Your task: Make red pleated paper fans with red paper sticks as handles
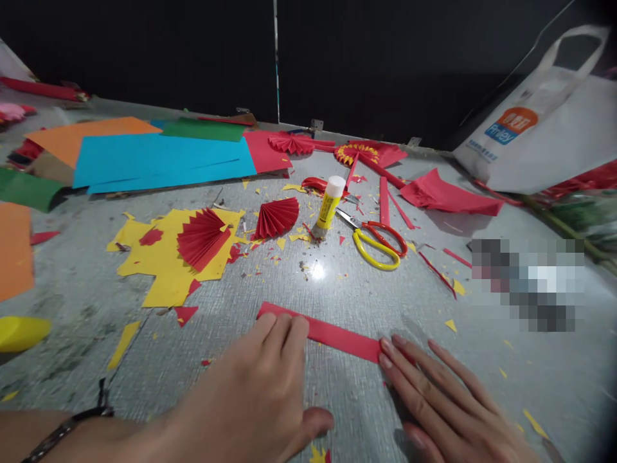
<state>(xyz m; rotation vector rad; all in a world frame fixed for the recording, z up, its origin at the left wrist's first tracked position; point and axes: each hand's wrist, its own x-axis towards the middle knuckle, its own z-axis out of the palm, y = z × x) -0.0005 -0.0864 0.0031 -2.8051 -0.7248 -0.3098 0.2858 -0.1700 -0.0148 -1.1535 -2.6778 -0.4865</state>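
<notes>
A narrow folded strip of red paper (340, 339) lies on the grey tabletop in front of me, slanting down to the right. My left hand (260, 379) rests on its left part with bent fingers pressing it down, the thumb held apart. The fingertips of my right hand (438, 392) touch the strip's right end, with the fingers stretched out and slightly spread. Beyond the strip stand a yellow glue stick (329, 204) with a white cap and, lying open, scissors (373, 239) with red and yellow handles.
Pleated red paper fans (277, 217) lie further back, one on cut yellow paper (166, 286). Blue card (164, 161) and other coloured sheets are stacked at the back left. A white bag (544, 135) stands at the back right, before a dark panel (366, 71). Paper scraps litter the table.
</notes>
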